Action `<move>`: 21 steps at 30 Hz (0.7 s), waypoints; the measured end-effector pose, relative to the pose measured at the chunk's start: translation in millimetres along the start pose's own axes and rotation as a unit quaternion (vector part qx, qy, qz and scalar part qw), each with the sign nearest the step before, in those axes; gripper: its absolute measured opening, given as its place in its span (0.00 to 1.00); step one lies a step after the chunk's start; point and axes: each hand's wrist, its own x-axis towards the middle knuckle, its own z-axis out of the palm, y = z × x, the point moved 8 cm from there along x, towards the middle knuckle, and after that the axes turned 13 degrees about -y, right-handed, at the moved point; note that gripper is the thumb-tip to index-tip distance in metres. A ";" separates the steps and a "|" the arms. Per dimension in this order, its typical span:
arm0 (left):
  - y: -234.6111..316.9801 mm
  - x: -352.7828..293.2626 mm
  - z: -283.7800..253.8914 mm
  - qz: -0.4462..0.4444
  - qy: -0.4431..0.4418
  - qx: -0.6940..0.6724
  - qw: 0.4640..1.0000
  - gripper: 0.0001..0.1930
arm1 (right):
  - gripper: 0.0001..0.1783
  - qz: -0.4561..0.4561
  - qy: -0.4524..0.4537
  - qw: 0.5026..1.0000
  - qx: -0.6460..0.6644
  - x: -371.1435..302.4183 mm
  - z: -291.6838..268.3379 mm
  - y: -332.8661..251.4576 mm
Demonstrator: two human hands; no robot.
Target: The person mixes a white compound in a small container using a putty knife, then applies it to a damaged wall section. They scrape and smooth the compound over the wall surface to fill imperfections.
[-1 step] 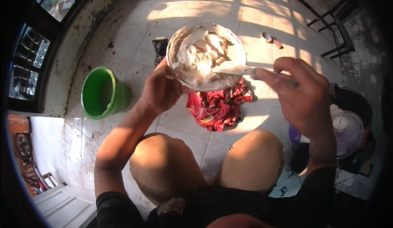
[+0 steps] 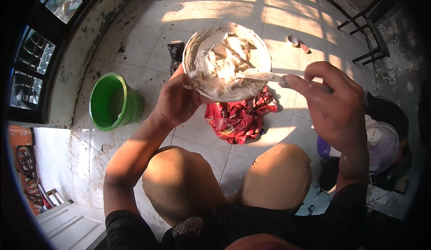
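My left hand [image 2: 178, 98] grips a round white bowl [image 2: 194, 41] by its near left rim, thumb at the edge and fingers underneath. The bowl is tilted toward me above the floor. Thick whitish paste [image 2: 228, 57] is heaped in its middle and smeared around the wall. Closed around the handle of a putty knife [image 2: 260, 75], my right hand [image 2: 334, 99] is at the bowl's right side. The pale, paste-coated blade points left into the paste. Part of the handle is hidden by my fingers.
Below the bowl, a crumpled red cloth [image 2: 233, 122] lies on the tiled floor [image 2: 215, 153]. A green bucket [image 2: 137, 108] stands left, a white fan [image 2: 384, 144] right. A tape roll [image 2: 292, 41] lies farther off, near a dark metal-legged stand [image 2: 370, 34].
The bowl has risen very slightly in the picture. My right hand and the putty knife have shifted a little, the blade staying in the paste.
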 end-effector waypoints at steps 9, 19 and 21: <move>-13.1 6.7 5.8 -0.022 -0.002 -0.005 1.000 0.40 | 0.26 0.061 0.029 0.996 0.056 -9.0 14.6 16.3; -12.1 -0.3 0.7 0.023 -0.029 -0.038 0.999 0.31 | 0.18 -0.031 -0.035 0.997 -0.068 -3.6 6.7 -28.4; -10.2 -1.7 0.9 0.033 -0.032 -0.051 0.998 0.33 | 0.19 -0.045 -0.036 0.996 -0.063 -6.2 14.3 -33.2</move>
